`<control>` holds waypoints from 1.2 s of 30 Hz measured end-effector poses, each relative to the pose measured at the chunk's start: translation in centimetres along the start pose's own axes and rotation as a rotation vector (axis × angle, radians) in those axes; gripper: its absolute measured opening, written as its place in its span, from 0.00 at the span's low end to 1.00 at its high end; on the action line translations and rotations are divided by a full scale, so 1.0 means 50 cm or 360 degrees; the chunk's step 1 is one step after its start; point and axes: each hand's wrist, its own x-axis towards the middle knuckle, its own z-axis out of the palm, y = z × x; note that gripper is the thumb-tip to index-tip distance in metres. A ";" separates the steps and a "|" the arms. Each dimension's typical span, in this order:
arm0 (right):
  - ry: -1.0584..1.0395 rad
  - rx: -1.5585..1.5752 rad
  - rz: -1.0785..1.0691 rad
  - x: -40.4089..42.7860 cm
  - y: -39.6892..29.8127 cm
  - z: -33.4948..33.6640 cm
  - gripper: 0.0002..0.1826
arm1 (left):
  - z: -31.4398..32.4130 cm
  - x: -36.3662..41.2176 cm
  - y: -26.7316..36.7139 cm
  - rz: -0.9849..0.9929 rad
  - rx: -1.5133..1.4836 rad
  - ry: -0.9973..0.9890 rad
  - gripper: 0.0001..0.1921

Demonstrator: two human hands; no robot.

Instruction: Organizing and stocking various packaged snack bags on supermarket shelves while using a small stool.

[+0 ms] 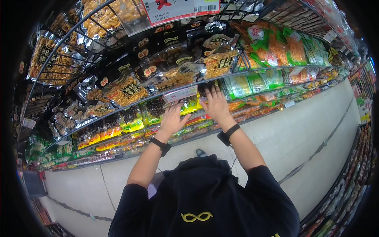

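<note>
Both my hands reach into a lower tier of a store shelf packed with plastic food packets. My left hand (pixel 174 118) has its fingers spread beneath a price tag (pixel 180 94), beside yellow-and-green packets (pixel 189 105). To its right, my right hand (pixel 217 105) lies with fingers apart over dark packets (pixel 204 93) under the shelf edge; its fingertips are partly in shadow. No packet shows in either grip. Left of my hands stand dark packets with yellow-green lower parts (pixel 131 120). A black band with a small device circles each wrist.
Above runs a wire-fenced tier (pixel 142 100) of black packets with clear fronts (pixel 127 90). Green-and-clear packets (pixel 263 81) fill the shelf at right. A large price sign (pixel 180 11) hangs at the top. Pale floor (pixel 293 136) lies behind me, with another stocked shelf (pixel 340 192) at lower right.
</note>
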 end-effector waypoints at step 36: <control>-0.1527 0.0369 0.0501 -1.255 0.542 0.151 0.20 | 0.533 -1.573 0.352 -0.3161 -0.3219 0.0714 0.34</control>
